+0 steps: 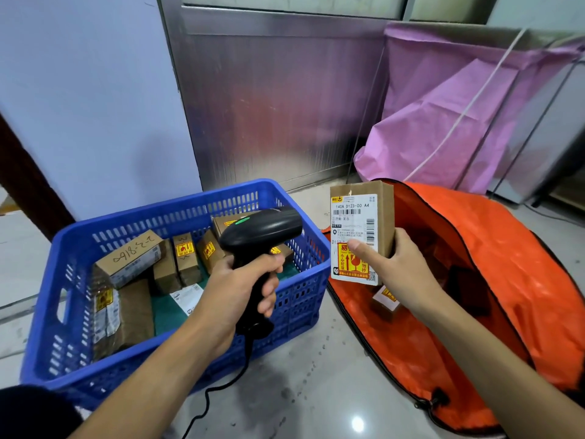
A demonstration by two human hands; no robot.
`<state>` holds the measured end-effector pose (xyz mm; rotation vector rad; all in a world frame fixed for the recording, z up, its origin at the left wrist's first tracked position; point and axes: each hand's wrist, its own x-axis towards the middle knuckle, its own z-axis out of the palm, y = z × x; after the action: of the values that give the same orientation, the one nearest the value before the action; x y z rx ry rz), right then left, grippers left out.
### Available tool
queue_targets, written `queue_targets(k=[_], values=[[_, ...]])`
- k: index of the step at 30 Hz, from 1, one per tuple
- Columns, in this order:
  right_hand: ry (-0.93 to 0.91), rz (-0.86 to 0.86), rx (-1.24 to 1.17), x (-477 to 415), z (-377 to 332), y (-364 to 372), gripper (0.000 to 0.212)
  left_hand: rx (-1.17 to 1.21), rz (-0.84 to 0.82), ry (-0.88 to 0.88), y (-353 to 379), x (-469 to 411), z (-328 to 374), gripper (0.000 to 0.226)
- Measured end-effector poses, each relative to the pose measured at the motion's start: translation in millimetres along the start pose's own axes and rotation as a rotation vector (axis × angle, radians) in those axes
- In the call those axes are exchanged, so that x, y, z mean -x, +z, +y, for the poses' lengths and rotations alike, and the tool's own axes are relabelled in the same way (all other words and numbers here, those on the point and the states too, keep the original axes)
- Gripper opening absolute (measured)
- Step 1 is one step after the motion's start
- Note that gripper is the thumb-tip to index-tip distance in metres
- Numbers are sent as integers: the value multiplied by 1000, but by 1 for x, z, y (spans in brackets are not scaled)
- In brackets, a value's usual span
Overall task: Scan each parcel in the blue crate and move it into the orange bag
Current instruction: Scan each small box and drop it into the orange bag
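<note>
Gripping black scanner [258, 236], left hand [243, 280] sits above blue crate [297, 299] right rim; right hand [395, 267] pinches labelled parcel [357, 229] upright over orange bag [493, 264] open mouth.

Orange bag [506, 248] gapes wide open right under the right hand [402, 264], just some boxes [384, 299] lying inside. Under the left hand [243, 280] the scanner cable [250, 353] dangles across the blue crate's [133, 372] near wall.

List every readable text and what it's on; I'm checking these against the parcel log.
"140A D123-00 A4": white label on the held parcel.
"小心轻放": yellow sticker on that parcel.
"0918-2-2", handwritten, uncertain: box in the blue crate.
Remaining fine print: too small or blurred.
</note>
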<state>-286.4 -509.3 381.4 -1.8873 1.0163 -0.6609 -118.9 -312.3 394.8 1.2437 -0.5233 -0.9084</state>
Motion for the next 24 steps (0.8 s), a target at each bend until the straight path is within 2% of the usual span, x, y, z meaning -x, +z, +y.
queue_targets(k=[6, 24], values=[[-32, 29, 55, -3, 0, -3, 58, -22, -17, -8, 4, 0, 0, 21], [-66, 32, -25, -2, -4, -5, 55, -69, -52, -26, 6, 3, 0, 32]])
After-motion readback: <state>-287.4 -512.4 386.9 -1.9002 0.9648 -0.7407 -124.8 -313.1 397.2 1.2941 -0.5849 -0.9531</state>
